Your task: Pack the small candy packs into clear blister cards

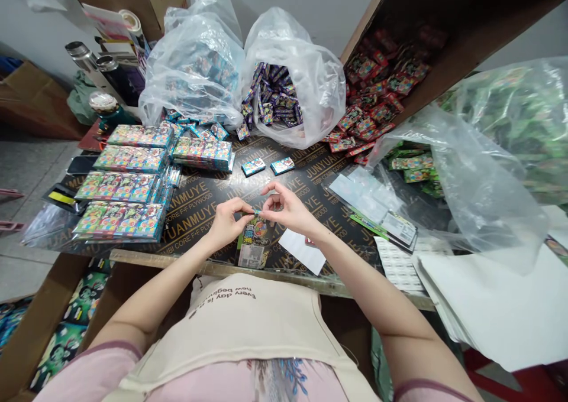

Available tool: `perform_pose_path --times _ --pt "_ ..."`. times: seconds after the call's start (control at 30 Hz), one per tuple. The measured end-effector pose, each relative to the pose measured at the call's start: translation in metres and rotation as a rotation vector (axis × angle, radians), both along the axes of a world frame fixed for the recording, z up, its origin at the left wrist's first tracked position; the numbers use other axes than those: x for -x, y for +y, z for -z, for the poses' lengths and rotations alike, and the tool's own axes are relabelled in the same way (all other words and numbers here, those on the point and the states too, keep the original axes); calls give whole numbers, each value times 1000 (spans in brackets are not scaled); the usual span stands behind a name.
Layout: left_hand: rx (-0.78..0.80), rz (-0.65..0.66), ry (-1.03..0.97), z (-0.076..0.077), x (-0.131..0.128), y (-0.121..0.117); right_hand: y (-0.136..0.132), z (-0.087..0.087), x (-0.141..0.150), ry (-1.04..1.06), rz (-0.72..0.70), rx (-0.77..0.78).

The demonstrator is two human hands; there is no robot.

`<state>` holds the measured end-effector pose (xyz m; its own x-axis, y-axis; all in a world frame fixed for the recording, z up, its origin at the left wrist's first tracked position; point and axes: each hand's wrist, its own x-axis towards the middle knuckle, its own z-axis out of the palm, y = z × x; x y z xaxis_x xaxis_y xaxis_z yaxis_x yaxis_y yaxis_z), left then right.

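Pretty bright, even indoor light here, seems to come from overhead, so just soft shadows under the hands [226,223]. The plastic bags [322,83] throw some white glare, the worktop [199,213] looks sharp enough, but wide-angle warp bends everything near the edges.

A clear plastic bag [317,83] of purple packets [273,94] stands beside spilled red packets [368,94].

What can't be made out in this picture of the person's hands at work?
Head view:
- the small item pinched between the left hand and right hand: mostly hidden by the fingers.
- packets in the left clear plastic bag: blurred by the plastic.
- printed label sheet: print too small to read.
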<state>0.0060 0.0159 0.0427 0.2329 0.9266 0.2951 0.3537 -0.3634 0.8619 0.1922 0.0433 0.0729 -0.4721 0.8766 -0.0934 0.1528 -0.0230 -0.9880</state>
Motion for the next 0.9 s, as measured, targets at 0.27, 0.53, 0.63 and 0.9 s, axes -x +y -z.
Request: perform_pose_path --times 0.27,0.53,0.63,0.9 --pt "-109 -58 49 1 -8 -2 0 5 3 -189 5 -155" --pt "-73 -139 40 6 -13 0 -4 4 7 -279 123 -243" --pt "30 -158 -35 7 -13 -3 -5 19 7 -30 198 138" --pt "665 -6 -411 36 -11 -25 -6 41 6 361 396 641"
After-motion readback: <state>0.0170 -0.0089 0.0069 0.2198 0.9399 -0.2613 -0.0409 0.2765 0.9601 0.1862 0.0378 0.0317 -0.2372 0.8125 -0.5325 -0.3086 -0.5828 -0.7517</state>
